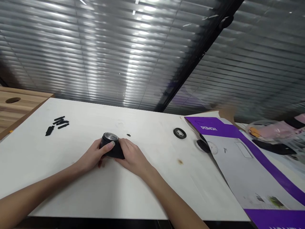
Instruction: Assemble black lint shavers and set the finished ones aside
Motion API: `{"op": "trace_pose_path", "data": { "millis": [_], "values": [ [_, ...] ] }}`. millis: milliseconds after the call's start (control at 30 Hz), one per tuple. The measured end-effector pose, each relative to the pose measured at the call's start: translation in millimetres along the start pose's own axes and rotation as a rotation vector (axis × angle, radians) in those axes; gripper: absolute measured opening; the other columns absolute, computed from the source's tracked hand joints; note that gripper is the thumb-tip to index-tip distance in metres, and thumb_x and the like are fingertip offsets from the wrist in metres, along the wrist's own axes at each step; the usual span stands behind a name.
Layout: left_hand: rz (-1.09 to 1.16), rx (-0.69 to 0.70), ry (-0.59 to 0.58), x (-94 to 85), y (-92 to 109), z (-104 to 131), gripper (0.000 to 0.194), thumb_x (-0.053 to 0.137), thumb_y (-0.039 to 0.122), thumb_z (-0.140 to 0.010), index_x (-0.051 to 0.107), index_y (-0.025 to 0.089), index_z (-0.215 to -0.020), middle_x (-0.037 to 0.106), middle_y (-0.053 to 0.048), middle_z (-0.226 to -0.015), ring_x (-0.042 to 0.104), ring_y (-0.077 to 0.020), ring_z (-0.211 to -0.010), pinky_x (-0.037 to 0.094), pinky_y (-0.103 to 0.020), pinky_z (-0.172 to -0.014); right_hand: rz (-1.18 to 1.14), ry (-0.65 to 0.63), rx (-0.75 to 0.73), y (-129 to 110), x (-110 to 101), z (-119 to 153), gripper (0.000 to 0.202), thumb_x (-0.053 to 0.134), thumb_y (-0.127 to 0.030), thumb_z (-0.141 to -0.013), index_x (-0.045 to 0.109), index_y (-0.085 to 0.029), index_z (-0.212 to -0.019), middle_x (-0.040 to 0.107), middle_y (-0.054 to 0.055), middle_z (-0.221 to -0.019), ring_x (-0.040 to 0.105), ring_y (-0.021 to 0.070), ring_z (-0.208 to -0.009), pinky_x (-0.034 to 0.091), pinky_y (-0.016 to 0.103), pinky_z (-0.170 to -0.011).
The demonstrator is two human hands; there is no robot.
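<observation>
A black device with a round, perforated silver head stands tilted over the white table. My left hand is closed round its left side, with the thumb lying just below the silver disc. Closed on its right side is my right hand, its fingers partly hidden behind the body. A tiny black piece lies just beyond my right hand. Farther right rests a black ring with a shaped opening.
Several black strips and a black block lie at the left. A purple and white box covers the right side, beside a black round part and plastic bags. Metallic blinds rise behind the table.
</observation>
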State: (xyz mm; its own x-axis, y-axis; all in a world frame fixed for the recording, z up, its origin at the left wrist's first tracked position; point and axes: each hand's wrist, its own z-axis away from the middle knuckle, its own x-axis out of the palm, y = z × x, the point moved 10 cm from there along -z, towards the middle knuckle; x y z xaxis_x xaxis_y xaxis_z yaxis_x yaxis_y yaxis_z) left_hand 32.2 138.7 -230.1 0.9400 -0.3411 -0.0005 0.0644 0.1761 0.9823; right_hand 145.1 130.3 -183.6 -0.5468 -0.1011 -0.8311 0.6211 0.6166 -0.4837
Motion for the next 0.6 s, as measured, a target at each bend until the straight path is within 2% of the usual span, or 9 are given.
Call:
{"op": "trace_pose_path", "data": {
  "millis": [200,333,433,600],
  "values": [
    [-0.039,-0.020,0.013,-2.0,-6.2,2.5,0.056,0.069,0.074,-0.082,0.056,0.020,-0.080,0.042,0.006,-0.055,0.041,-0.0111,-0.047,0.036,-0.024,-0.042,0.031,-0.040,-0.025,-2.2,3.6,3.2,0.033,0.064,-0.017,-0.092,0.049,-0.021,-0.120,0.070,0.010,-0.107,0.070,0.0294,-0.097,0.060,0.045,-0.083],
    [-0.061,-0.030,0.002,-2.2,-9.6,5.4,0.055,0.070,0.069,-0.085,0.065,0.016,-0.101,0.049,0.004,-0.061,0.045,-0.0127,-0.051,0.039,-0.025,-0.045,0.050,-0.031,-0.059,-4.5,4.0,4.9,0.041,0.057,-0.011,-0.087,0.047,-0.021,-0.126,0.070,0.012,-0.112,0.069,0.0307,-0.102,0.060,0.047,-0.085],
    [-0.063,-0.021,-0.014,-2.3,-8.5,8.1,0.063,0.071,0.068,-0.085,0.065,0.016,-0.121,0.058,0.001,-0.075,0.049,-0.0129,-0.055,0.043,-0.026,-0.048,0.044,-0.022,-0.097,-7.0,3.7,5.6,0.049,0.053,-0.007,-0.083,0.046,-0.020,-0.130,0.069,0.014,-0.117,0.069,0.0312,-0.106,0.060,0.047,-0.087],
    [-0.067,-0.027,-0.029,-1.7,-6.2,10.3,0.068,0.072,0.067,-0.086,0.063,0.018,-0.133,0.062,-0.002,-0.087,0.050,-0.0125,-0.059,0.046,-0.026,-0.052,0.035,-0.013,-0.134,-8.0,2.8,5.9,0.056,0.053,-0.007,-0.080,0.046,-0.017,-0.134,0.069,0.016,-0.122,0.068,0.0326,-0.111,0.060,0.049,-0.091]
  ]
}}
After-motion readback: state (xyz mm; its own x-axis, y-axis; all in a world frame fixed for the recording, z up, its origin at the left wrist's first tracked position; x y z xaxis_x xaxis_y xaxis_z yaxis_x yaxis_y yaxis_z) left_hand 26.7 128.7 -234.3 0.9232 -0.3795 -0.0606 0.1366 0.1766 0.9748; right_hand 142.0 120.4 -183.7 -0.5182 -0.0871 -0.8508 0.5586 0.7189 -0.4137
